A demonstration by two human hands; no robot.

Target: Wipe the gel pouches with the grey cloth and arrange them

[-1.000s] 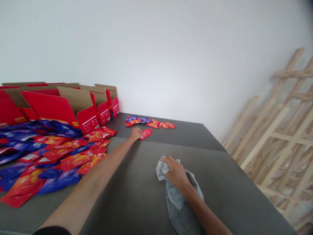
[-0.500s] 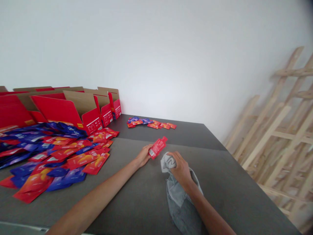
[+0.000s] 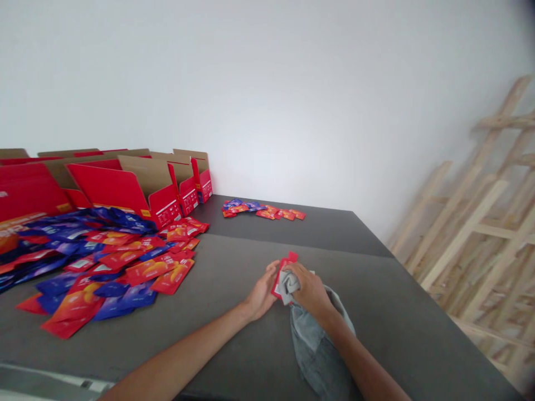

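Left hand (image 3: 263, 289) pinches a red sachet (image 3: 283, 270) upright, near-centre of the grey table (image 3: 397, 312). Right hand (image 3: 307, 287), fingers curled, presses a bunched grey cloth (image 3: 317, 351) against it. Sachet looks light, thin, likely slick; best gripped by its edges.

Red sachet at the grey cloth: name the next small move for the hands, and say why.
Probably draw the crumpled grey cloth across the flat red foil sachet. The left hand holds the sachet at its edge, and the right hand presses a bunched corner of the cloth against its face, so a wiping stroke looks closest.
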